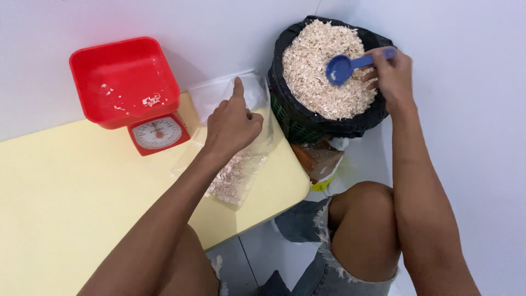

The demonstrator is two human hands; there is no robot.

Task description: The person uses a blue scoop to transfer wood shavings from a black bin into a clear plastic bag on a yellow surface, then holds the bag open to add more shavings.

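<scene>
I see a glossy blue plastic scoop point(350, 64), a clear crinkly plastic bag point(241, 159), dry rough pale wood shavings point(318, 71), a shiny red plastic scale tray point(125, 81), and a smooth matt yellow desk point(71, 186).

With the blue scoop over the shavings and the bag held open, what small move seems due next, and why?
Probably dip the blue scoop into the wood shavings. Its bowl looks empty and sits above the heap in the black-lined basket, gripped by the right hand. The left hand holds up the mouth of the clear plastic bag on the yellow table, which is only partly filled.
</scene>
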